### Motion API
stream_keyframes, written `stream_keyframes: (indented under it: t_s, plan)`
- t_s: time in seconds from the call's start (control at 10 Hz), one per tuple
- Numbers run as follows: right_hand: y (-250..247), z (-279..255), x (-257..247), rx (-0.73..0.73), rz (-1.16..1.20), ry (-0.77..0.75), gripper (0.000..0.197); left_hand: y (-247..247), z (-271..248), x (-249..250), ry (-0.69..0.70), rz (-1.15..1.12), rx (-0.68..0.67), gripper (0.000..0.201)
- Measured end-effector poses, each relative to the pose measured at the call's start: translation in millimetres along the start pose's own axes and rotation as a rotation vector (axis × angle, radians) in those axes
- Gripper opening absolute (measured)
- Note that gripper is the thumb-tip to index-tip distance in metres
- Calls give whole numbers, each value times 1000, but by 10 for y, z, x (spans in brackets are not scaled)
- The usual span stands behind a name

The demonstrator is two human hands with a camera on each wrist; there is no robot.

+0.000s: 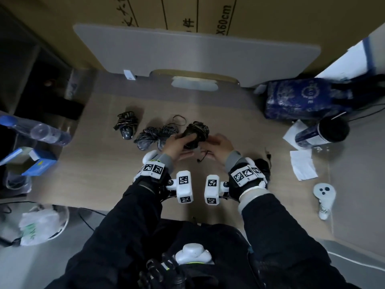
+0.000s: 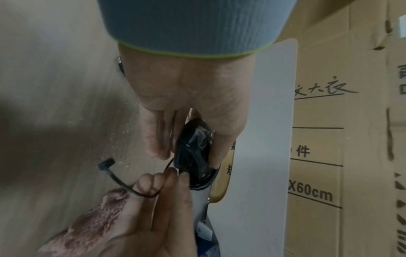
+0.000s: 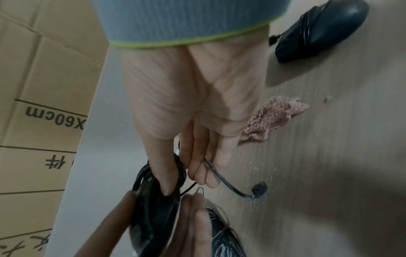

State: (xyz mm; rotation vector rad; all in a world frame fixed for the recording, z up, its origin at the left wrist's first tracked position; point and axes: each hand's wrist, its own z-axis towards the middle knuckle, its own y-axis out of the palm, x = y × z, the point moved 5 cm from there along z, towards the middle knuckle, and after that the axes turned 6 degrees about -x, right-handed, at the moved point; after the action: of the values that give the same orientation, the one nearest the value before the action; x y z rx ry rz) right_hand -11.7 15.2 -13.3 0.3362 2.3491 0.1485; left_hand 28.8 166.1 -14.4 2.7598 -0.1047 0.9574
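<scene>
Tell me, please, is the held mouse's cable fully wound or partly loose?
Partly loose: it wraps the mouse, but the cable end dangles free from the right hand.

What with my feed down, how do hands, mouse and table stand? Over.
Left hand grips the cable-wrapped mouse. Right hand pinches its loose cable end. Three wrapped mice beside the left hand; nothing blocking.

I have the head camera looking steeply down on the bench (image 1: 100, 174), while both wrist cameras face forward at close range, all three sharing the cord-wrapped mouse (image 1: 192, 135) and the printed carton (image 1: 187, 13).
</scene>
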Motion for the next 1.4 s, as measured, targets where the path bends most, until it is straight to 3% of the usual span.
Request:
stream_keyframes:
  t_s: [0.1,0.2,0.3,0.4,0.5,0.6,0.7,0.8,0.9,1.0,1.1,1.2,1.3,1.4]
  plan:
    - [-66,-137,0,-26,-88,48,25,96,-111,34,35,-55,33,35]
    - [-141,-220,-137,21,-249,125,10,106,-184,55,43,-40,63,27]
    - [-335,-152,-460,224,-546,-55,19,81,-246,88,45,97,72,13]
    - [-504,-145,-837,482,-737,-323,72,-2,-254,158,90,114,103,16]
    - [-565,-56,-938,476,-763,-358,66,-42,-231,207,116,153,127,23]
    - [-608,66,-731,407,-527,-299,45,19,-171,182,80,118,110,21]
    - [-594,226,-223,249,-559,14,33,38,-108,144,53,73,131,12]
    - [-698,443,210,230,-551,164,36,-26,-20,102,29,96,150,19]
    - [-653,702,501,230,-723,273,53,-129,40,37,-17,147,168,23]
    - [-597,872,692,177,-755,328,82,-228,119,-38,-25,202,175,26]
    - [-656,808,671,174,-734,307,55,-240,144,-132,-73,243,107,26]
    - [-705,421,291,307,-363,143,27,-164,158,-183,-107,243,61,28]
    - [-643,275,1,257,-231,-49,22,-16,144,-155,-69,170,55,27]
    - [-534,138,-283,121,-245,-244,45,228,131,-108,-7,107,48,49]
